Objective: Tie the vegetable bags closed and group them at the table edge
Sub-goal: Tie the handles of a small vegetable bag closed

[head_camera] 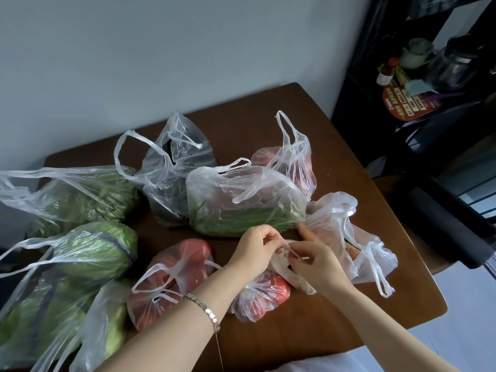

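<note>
Several clear plastic bags of vegetables lie on a dark wooden table [268,108]. Near the front, a small bag of red tomatoes [261,296] has its handles pulled up between my hands. My left hand [255,247] pinches one handle; my right hand [318,265] grips the other, the two strands crossing between my fingers. Left of it sits another red tomato bag [174,275] with its handles loose. A long green-bean bag [241,202] lies behind my hands, a carrot bag [349,237] to the right.
Leafy green bags [80,200] and cabbage bags [88,253] crowd the table's left side. A dark-vegetable bag [171,167] and a further red bag [292,162] stand at the back. A black shelf unit [418,84] with bottles stands right of the table, and the wall runs behind it.
</note>
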Tool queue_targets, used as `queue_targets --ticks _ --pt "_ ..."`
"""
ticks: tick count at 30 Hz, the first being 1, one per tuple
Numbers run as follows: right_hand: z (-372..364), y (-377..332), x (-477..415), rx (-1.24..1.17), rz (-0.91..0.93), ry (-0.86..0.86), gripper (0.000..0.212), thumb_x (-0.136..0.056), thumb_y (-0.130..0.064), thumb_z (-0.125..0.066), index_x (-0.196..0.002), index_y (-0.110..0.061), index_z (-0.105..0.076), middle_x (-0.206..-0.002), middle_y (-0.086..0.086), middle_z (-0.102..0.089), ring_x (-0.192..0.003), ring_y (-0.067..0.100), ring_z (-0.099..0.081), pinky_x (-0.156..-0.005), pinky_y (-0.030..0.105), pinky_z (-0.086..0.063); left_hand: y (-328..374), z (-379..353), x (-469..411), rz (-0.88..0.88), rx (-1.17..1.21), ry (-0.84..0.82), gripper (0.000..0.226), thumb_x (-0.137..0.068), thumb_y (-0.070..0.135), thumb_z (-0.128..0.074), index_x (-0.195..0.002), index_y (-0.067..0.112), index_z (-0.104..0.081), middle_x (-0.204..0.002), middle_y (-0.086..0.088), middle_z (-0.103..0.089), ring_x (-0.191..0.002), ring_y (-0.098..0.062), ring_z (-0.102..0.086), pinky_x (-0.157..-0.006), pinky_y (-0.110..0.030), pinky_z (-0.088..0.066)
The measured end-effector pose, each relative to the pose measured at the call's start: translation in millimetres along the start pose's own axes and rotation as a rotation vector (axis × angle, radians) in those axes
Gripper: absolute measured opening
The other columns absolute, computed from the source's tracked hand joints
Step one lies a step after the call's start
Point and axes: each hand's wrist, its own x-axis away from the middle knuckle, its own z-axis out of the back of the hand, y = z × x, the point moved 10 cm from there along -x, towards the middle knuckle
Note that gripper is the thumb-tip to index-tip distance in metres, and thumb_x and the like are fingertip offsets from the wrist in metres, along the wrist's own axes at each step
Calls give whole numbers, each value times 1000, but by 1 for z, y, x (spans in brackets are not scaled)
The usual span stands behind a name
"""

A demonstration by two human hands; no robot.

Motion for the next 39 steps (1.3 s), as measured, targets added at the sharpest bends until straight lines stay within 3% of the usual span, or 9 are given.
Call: queue_targets --ticks 4,8,13,17,22,25,29,34,39 --pt "6 1 0 -244 -21 27 26 -79 6 -63 -85 -18 -70 -84 -12 -68 -88 10 -67 -76 29 -58 -6 1 0 66 52 -1 23 -90 15 -57 -70 25 -59 -68 12 -63 -64 4 -58 -62 -4 -40" --pt "12 -4 1 -225 24 97 31 -77 13 -60 -81 -14 -75 -80 -25 -58 -78 -14 -60 -66 3 -47 -8 -3 2 107 112 -36 14 -90 15 -58 -78 17 -66 -70 9 -66 -60 11 -60 -60 1 -41" --pt "24 -14 3 -69 171 237 5 -73 -15 -73 -70 -18 -71 -82 -12 -62 -76 1 -59 -68 4 -46 -19 1 2 186 118 -9 5 -83 19 -67 -81 17 -70 -70 5 -70 -69 -1 -64 -68 -13 -47" --pt "20 -29 4 127 346 170 13 -81 -18 -66 -79 -6 -72 -86 -9 -57 -80 3 -56 -73 3 -43 -19 26 -6 186 -3 178 2 -77 13 -69 -76 13 -71 -67 6 -66 -68 -7 -62 -57 -9 -46" --pt "17 -18 10 26 236 131 32 -90 -16 -54 -58 -16 -59 -90 -7 -56 -92 4 -53 -75 14 -43 2 43 -19 25 -512 278 8 -82 17 -58 -81 13 -64 -87 1 -67 -84 -18 -60 -67 -24 -40" --pt "20 31 10 0 51 183 33 -90 -18 -53 -62 -3 -62 -90 -6 -60 -75 11 -56 -66 27 -48 -20 55 -29 142 -565 302 10 -83 19 -58 -86 11 -63 -93 -2 -66 -90 -24 -61 -71 -29 -42" --pt "14 82 14 90 -131 134 40 -89 -23 -54 -53 -8 -46 -67 1 -50 -53 12 -41 -52 28 -33 -57 56 -31 274 -577 266 8 -82 22 -60 -82 14 -59 -89 -2 -65 -89 -27 -62 -66 -29 -41" --pt "24 78 8 -288 -263 227 29 -88 -16 -56 -64 0 -59 -65 7 -56 -58 14 -47 -58 29 -37 -59 56 -28 168 -162 407 11 -85 18 -63 -77 12 -58 -80 -3 -63 -77 -22 -60 -66 -24 -40" --pt "16 20 -9 -670 -64 111 21 -79 -29 -61 -81 -12 -72 -97 13 -70 -96 23 -65 -88 36 -50 -44 20 -28 101 361 131 23 -90 6 -54 -73 20 -57 -78 3 -64 -77 -11 -59 -77 -23 -50"
